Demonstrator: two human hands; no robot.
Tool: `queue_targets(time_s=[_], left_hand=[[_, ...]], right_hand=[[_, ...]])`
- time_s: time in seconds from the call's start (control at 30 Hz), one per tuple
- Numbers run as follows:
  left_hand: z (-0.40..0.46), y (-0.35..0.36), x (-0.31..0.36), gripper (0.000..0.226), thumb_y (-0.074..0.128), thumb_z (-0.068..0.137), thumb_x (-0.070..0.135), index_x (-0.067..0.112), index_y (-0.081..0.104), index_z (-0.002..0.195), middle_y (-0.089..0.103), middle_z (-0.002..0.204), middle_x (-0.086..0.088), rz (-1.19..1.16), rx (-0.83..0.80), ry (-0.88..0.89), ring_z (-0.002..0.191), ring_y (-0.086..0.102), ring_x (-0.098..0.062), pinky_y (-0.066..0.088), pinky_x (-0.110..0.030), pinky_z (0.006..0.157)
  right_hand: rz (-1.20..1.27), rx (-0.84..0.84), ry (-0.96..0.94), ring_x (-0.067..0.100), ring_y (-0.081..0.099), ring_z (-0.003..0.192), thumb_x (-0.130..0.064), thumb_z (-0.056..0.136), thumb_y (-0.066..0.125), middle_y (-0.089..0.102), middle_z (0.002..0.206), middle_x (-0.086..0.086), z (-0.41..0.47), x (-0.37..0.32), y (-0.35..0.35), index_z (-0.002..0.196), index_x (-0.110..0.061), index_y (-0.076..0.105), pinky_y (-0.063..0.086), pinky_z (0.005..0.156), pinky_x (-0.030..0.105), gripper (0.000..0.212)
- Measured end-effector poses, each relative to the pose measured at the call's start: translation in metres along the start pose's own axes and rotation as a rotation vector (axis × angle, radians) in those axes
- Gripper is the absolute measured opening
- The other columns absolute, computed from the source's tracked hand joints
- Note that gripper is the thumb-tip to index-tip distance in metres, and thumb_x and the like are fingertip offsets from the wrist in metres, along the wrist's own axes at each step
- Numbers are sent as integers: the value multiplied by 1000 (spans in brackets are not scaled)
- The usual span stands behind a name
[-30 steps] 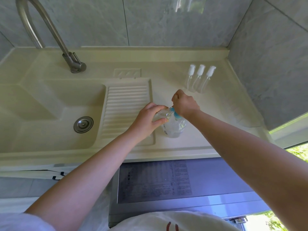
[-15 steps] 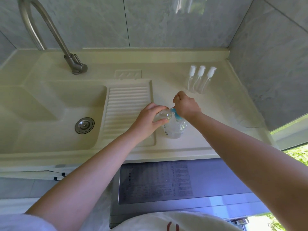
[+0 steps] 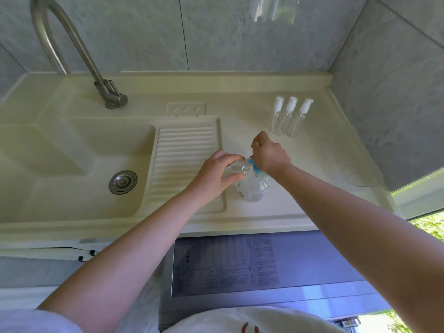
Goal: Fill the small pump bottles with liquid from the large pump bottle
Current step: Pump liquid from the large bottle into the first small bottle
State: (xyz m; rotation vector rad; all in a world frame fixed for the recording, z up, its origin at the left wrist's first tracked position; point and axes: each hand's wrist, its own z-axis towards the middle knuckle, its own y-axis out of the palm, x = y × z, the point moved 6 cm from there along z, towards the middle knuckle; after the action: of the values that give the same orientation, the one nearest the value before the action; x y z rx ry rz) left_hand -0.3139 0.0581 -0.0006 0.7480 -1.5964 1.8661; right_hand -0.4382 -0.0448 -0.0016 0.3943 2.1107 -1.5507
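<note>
The large clear pump bottle (image 3: 254, 188) with a blue pump top stands on the cream counter (image 3: 288, 203), right of the ribbed washboard. My right hand (image 3: 270, 153) sits curled over the blue pump head. My left hand (image 3: 217, 173) grips a small clear bottle (image 3: 236, 168), held tilted with its mouth at the pump's nozzle. Three small pump bottles (image 3: 289, 116) with white tops stand in a row at the back right of the counter.
A sink basin (image 3: 72, 162) with a metal drain (image 3: 123, 181) lies to the left, under a tall steel tap (image 3: 72, 51). The ribbed washboard (image 3: 185, 155) lies under my left hand. Tiled walls close the back and right. A grey appliance top (image 3: 264, 260) sits below the counter edge.
Both hands stay at the large bottle with hardly any shift. The view has drifted slightly.
</note>
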Motion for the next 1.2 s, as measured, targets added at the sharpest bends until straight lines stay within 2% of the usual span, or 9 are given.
queue_targets(time_s=[0.27, 0.43, 0.63, 0.83, 1.03, 1.2], left_hand=[[0, -1, 2, 41, 73, 87, 20, 15, 64, 127, 51, 106, 3, -5, 15, 0, 91, 49, -5, 29, 1, 82], [-2, -1, 3, 39, 74, 86, 17, 13, 65, 123, 48, 99, 5, -5, 31, 17, 83, 47, 13, 29, 0, 78], [-2, 1, 2, 40, 74, 86, 19, 14, 65, 124, 47, 99, 6, -14, 30, 13, 84, 45, 17, 29, 0, 78], [-2, -1, 3, 39, 73, 87, 19, 16, 64, 125, 48, 100, 5, -26, 35, 13, 84, 46, 16, 28, 1, 77], [-1, 0, 0, 39, 74, 86, 18, 14, 65, 125, 48, 100, 4, -18, 33, 19, 83, 46, 16, 29, 0, 78], [-2, 1, 1, 40, 73, 87, 19, 13, 64, 125, 49, 101, 4, -26, 28, 16, 84, 47, 14, 29, 0, 78]], right_hand=[[50, -37, 14, 36, 59, 93, -31, 97, 30, 68, 107, 12, 2, 0, -2, 111, -20, 45, 50, 88, 42, 24], [-18, 0, 13, 34, 58, 91, -28, 97, 24, 69, 105, 7, 0, -1, -1, 112, -20, 47, 46, 82, 39, 29], [61, -48, 34, 36, 56, 95, -35, 96, 30, 67, 108, 12, 0, 2, -1, 111, -20, 47, 46, 86, 41, 27], [106, -41, 26, 36, 59, 97, -36, 94, 30, 66, 107, 11, 0, 1, -4, 108, -20, 53, 49, 92, 43, 31], [73, 40, 53, 34, 60, 94, -28, 96, 24, 70, 101, 6, -5, 3, 0, 108, -21, 52, 49, 87, 40, 31], [92, 10, 66, 35, 59, 94, -31, 95, 25, 69, 103, 8, -4, 3, -2, 108, -21, 52, 50, 89, 42, 31]])
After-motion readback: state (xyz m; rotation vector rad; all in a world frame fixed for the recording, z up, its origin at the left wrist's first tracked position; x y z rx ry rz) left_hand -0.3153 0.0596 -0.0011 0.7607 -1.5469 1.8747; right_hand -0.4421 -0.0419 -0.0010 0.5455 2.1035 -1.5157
